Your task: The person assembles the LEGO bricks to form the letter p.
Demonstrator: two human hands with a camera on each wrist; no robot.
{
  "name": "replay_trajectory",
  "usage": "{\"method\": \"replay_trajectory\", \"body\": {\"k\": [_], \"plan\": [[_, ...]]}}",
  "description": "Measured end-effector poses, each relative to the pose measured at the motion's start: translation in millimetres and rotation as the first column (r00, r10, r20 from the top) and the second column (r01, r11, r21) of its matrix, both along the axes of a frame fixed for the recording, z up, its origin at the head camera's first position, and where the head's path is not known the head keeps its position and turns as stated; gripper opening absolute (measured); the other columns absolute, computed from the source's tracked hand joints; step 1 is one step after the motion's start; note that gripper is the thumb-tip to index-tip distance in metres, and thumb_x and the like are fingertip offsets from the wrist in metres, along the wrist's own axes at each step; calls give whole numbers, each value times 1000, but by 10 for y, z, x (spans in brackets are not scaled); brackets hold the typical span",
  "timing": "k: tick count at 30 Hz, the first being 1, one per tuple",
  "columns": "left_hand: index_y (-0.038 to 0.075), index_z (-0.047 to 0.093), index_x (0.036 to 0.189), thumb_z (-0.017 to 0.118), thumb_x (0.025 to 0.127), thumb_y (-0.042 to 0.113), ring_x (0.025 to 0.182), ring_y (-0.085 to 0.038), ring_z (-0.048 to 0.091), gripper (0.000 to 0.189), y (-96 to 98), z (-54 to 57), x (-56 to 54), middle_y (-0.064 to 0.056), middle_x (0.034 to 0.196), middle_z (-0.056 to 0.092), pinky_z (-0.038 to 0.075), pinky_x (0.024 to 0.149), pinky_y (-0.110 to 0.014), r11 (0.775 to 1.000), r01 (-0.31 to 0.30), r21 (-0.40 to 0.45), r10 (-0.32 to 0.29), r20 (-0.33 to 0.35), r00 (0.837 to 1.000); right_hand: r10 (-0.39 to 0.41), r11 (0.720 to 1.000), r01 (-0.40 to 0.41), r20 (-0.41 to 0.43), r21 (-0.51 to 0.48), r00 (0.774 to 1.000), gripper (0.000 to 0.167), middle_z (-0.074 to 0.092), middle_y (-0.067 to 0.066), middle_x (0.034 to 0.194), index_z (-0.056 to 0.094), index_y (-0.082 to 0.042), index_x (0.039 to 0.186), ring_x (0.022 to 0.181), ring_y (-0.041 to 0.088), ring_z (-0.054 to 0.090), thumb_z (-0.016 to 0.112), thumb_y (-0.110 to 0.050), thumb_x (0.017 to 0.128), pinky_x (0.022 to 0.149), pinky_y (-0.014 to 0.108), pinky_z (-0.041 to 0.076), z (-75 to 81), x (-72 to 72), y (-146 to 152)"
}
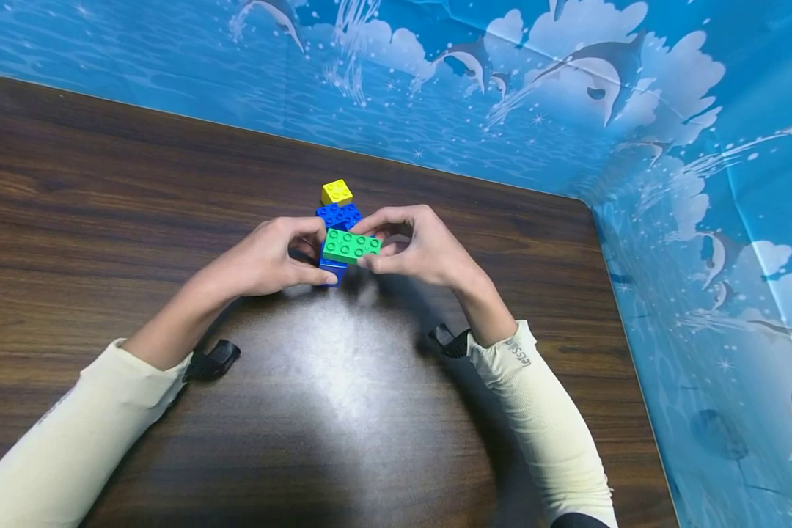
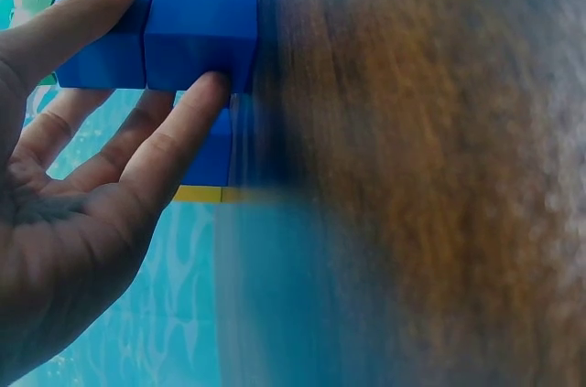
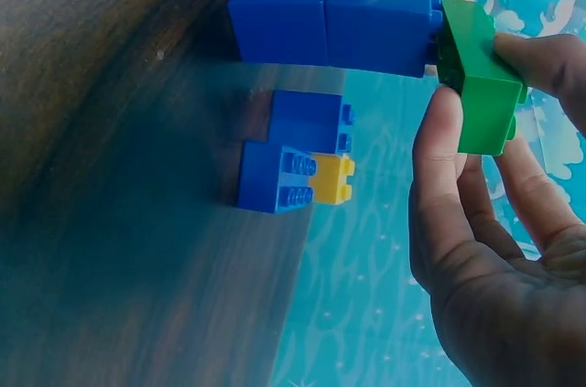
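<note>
Two blue toy bricks stand stacked on the table, the lower brick [image 3: 279, 16] under the upper brick [image 3: 377, 30]. My left hand [image 1: 273, 253] grips this stack from the side, thumb on the upper brick and a finger at the lower one. Between the thumb and fingers of my right hand [image 1: 425, 249] is a green eight-stud brick [image 1: 351, 247]. It lies across the top of the blue stack, slightly askew, its underside right at the studs. Some blue studs still show beside it in the right wrist view.
Just behind the stack are a blue brick [image 3: 305, 122], another blue brick [image 3: 261, 177] and a yellow brick [image 1: 336, 192]. The dark wooden table [image 1: 105, 220] ends at a blue dolphin-print backdrop [image 1: 396, 81] at the back and right.
</note>
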State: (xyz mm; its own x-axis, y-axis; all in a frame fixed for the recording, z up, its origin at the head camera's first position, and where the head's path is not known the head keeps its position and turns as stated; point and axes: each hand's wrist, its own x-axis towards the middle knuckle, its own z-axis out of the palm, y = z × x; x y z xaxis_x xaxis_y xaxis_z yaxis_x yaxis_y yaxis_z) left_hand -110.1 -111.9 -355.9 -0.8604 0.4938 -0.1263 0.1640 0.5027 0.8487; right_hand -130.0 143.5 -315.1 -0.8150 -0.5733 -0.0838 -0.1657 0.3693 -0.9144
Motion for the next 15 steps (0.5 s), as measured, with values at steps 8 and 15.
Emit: {"method": "replay_trajectory", "body": {"k": [8, 15], "plan": [[9, 59, 99, 90, 89, 14, 107, -29, 76, 33, 2, -11, 7, -14, 114, 75, 61, 92, -47, 1000, -20, -3, 20, 3, 1000, 2, 998, 3, 76, -61, 997, 35, 73, 10, 108, 77, 1, 121, 90, 18, 65, 84, 2, 86, 80, 28, 63, -94, -13, 4], [9, 62, 102, 90, 90, 18, 111, -32, 75, 32, 6, -2, -4, -16, 117, 73, 62, 97, -52, 1000, -2, 14, 2, 25, 1000, 27, 995, -17, 112, -94, 993, 37, 73, 14, 117, 77, 3, 122, 88, 19, 71, 82, 3, 86, 80, 28, 64, -125, -23, 7]]}}
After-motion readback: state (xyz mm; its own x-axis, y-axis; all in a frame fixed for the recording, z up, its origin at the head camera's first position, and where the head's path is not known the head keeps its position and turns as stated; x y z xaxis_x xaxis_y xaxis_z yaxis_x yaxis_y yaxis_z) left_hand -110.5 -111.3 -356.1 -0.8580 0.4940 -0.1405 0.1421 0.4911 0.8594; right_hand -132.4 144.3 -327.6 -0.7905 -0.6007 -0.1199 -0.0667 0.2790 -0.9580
